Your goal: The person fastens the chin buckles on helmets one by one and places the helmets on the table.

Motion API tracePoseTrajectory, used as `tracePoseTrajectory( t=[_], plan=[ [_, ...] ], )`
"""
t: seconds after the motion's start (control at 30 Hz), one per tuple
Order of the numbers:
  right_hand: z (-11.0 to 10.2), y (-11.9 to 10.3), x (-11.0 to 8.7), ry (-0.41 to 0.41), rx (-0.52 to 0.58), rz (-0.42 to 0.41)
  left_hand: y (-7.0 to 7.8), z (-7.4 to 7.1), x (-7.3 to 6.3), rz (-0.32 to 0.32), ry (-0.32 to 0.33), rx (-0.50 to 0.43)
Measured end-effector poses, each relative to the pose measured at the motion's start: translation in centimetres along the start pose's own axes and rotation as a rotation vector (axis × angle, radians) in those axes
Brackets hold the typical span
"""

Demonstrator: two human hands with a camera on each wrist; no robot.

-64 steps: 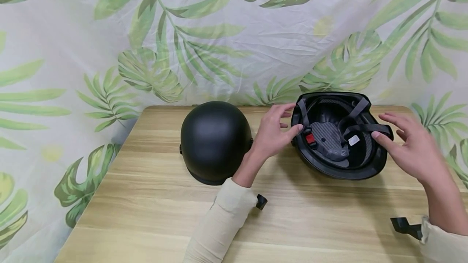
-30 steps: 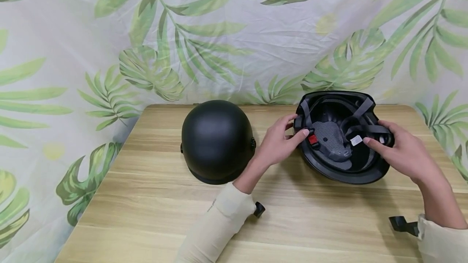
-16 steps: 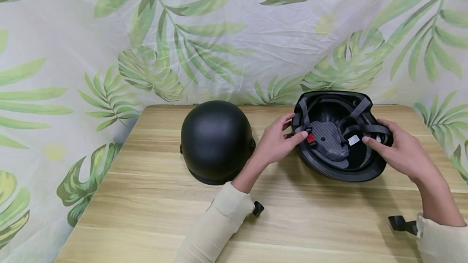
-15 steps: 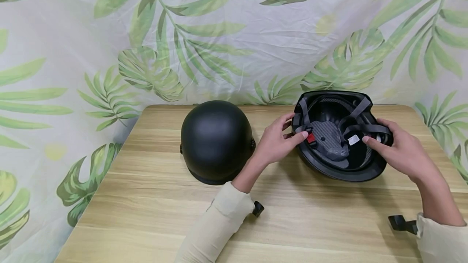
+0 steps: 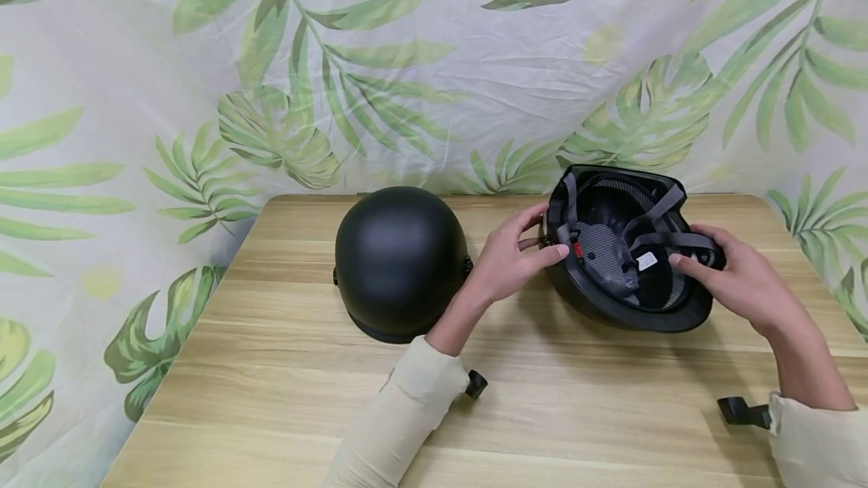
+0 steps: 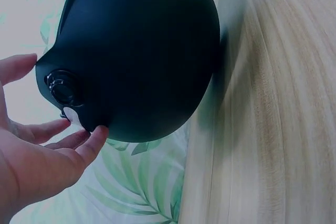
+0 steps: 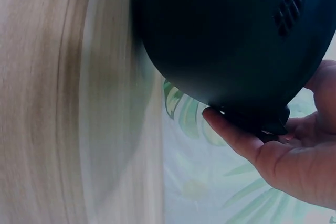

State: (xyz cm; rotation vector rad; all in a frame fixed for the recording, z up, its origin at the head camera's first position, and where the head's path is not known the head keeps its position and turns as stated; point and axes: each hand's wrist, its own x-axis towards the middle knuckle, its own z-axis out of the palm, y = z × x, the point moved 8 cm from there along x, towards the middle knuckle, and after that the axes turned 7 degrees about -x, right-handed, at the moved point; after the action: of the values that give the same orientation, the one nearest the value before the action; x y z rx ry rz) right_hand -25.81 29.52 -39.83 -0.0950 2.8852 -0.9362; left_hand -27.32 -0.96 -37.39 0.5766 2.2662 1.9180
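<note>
A black helmet (image 5: 627, 315) lies upturned at the right of the table, its open side facing up and toward me. Grey straps, a red buckle piece (image 5: 578, 249) and a white label (image 5: 647, 261) show inside. My left hand (image 5: 511, 258) holds the left rim, thumb on the edge and fingertips against the outer shell (image 6: 142, 56) by a round knob (image 6: 64, 87). My right hand (image 5: 742, 277) grips the right rim, thumb inside, fingers outside. A second black helmet (image 5: 400, 262) sits dome up to the left, partly behind my left forearm.
The wood-grain table (image 5: 258, 382) ends at a leaf-patterned cloth (image 5: 380, 59) hung behind it. The upturned helmet is close to this back edge. Dark wrist mounts (image 5: 477, 384) stick out at both sleeves.
My right hand, only near the rim at first, has closed round it. The upturned helmet has since tilted and turned slightly to the left. The other helmet has stayed in place.
</note>
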Motion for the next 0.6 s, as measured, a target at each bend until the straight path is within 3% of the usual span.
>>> tracePoseTrajectory(
  t=[0.6],
  plan=[
    [2.0,-0.4,0.5,-0.093,0.080,-0.006,0.4,-0.6,-0.1,0.079,0.016,0.132]
  ],
)
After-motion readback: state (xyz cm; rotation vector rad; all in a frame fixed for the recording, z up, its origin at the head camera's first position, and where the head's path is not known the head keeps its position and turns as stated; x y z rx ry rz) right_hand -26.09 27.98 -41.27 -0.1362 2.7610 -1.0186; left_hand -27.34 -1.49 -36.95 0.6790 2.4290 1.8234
